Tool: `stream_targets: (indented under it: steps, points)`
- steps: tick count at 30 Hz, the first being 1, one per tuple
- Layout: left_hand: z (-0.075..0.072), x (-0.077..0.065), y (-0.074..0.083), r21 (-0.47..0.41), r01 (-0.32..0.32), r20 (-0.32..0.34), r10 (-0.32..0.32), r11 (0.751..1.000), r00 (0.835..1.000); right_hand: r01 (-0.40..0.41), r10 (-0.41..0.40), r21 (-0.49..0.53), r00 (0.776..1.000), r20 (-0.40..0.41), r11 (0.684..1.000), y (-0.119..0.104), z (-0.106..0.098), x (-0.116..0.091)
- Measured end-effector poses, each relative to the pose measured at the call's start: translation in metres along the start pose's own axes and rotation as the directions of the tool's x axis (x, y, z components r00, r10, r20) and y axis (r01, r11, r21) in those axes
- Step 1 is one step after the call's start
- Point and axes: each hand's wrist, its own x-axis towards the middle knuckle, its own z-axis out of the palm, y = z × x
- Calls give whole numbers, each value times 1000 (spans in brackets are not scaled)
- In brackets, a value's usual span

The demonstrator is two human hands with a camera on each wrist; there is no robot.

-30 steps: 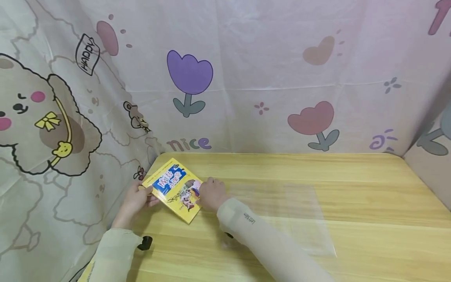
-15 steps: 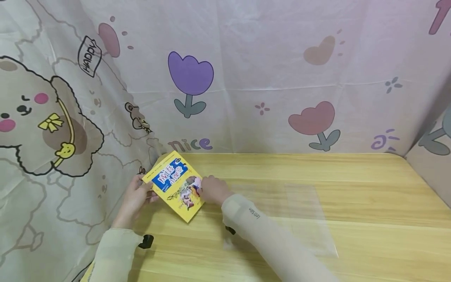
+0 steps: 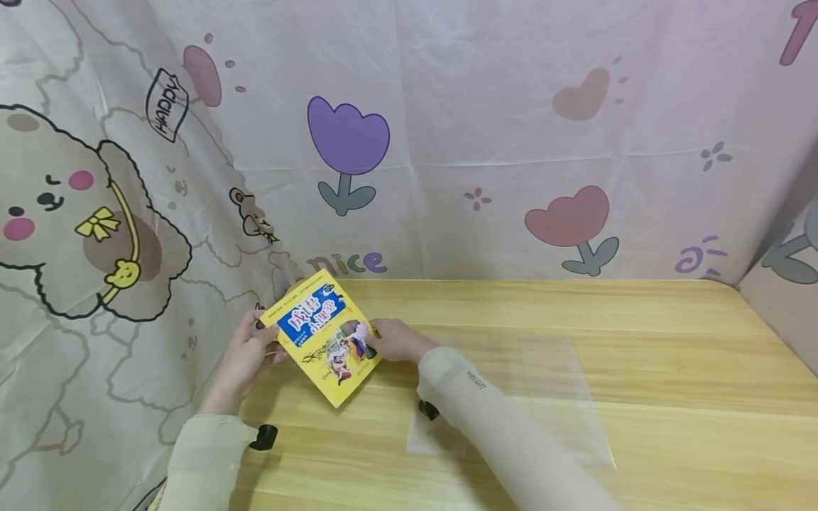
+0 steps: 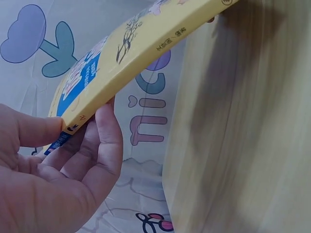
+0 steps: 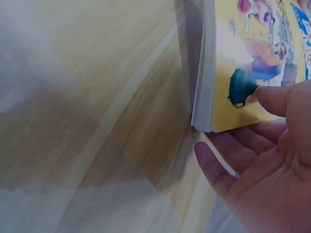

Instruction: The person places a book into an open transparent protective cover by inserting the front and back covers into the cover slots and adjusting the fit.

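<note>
A yellow book (image 3: 329, 341) with a blue title panel and a colourful picture is held tilted above the left part of the table. My left hand (image 3: 249, 355) grips its left corner, and in the left wrist view the thumb of that hand (image 4: 73, 160) lies on the cover beside the spine with the fingers underneath. On the opposite side my right hand (image 3: 401, 339) pinches the book. The right wrist view has this hand's (image 5: 265, 160) thumb on the cover and its fingers below, near the white page edges.
A clear plastic sheet (image 3: 556, 397) lies flat on the wooden table (image 3: 690, 355), partly beneath my right forearm. Printed cloth (image 3: 447, 106) hangs behind the table, and more cloth with a bear print (image 3: 115, 369) hangs along the left.
The book has risen off the table and tilted up toward me. My right hand has shifted slightly right along with it, while the left hand keeps its hold on the corner.
</note>
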Motion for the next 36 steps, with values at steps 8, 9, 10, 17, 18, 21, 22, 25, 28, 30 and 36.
stream_targets:
  steps: [8, 9, 10, 17, 18, 21, 22, 25, 28, 30, 36]
  points:
    - [0, -1, 6, 17, -9, -8, 10, 1000, 1000, 39, -34, 62, 996, -86, 997, 3, -13, -6]
    - [0, -1, 6, 20, -8, -9, 9, 1000, 1000, 41, -34, 78, 995, -98, 996, 3, -15, -7]
    - [0, -1, 6, 22, -8, -10, 8, 1000, 1000, 45, -35, 86, 993, -110, 995, 3, -17, -8]
    - [5, -1, 10, 42, -35, -32, 37, 999, 999, 54, -35, 134, 989, -140, 990, 6, -27, -15]
    - [6, 0, 11, 43, -40, -31, 42, 998, 999, 49, -30, 135, 989, -143, 990, 7, -29, -17]
    - [9, 1, 13, 39, -54, -20, 55, 998, 998, 32, -12, 141, 990, -140, 989, 9, -33, -24]
    - [11, 2, 13, 37, -60, -14, 60, 998, 998, 29, -9, 138, 990, -141, 990, 9, -35, -26]
    - [15, 4, 14, 36, -64, -6, 64, 997, 998, 24, -6, 124, 990, -141, 992, 12, -38, -31]
    - [20, 5, 16, 53, -66, 3, 66, 996, 998, 17, -6, 83, 991, -136, 996, 13, -42, -37]
    - [24, 6, 17, 63, -68, 8, 68, 996, 998, 18, -11, 48, 991, -131, 999, 15, -45, -41]
    - [36, 7, 20, 79, -65, 17, 64, 995, 998, 30, -32, -18, 991, -128, 999, 20, -54, -53]
